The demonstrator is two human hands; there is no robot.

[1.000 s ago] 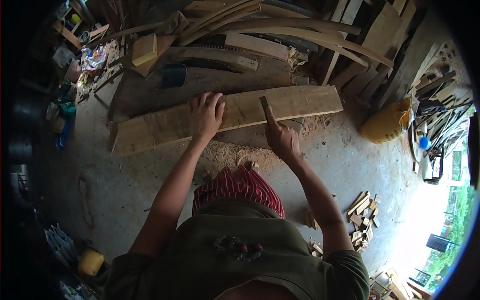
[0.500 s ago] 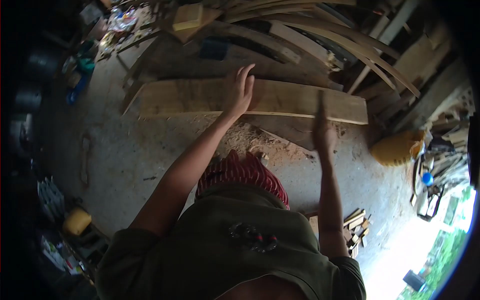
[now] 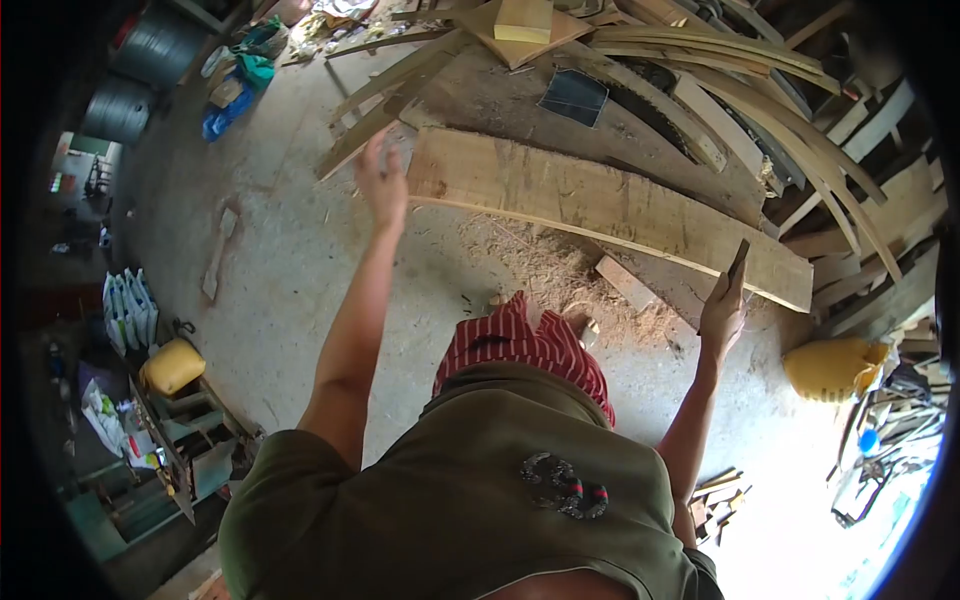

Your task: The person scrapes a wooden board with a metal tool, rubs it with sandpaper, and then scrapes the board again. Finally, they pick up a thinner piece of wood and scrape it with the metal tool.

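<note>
A long, slightly curved wooden plank (image 3: pixel 590 195) lies across in front of me, with dark marks on its face. My left hand (image 3: pixel 383 188) is just off the plank's left end, fingers apart, with nothing in it. Near the right part of the plank, my right hand (image 3: pixel 722 318) is closed around a dark, narrow tool (image 3: pixel 739 262), whose tip points up over the board's lower edge. What kind of tool it is cannot be made out.
Sawdust (image 3: pixel 620 318) and a small wood block (image 3: pixel 626 283) lie below the plank. Curved boards (image 3: pixel 790 120) are piled at the upper right. A yellow sack (image 3: pixel 835 370) stands right, a yellow jerrycan (image 3: pixel 173 366) left.
My left hand has left the plank's middle and moved to its left end. My right hand has moved right with the tool. The view has shifted, and the plank now appears more slanted.
</note>
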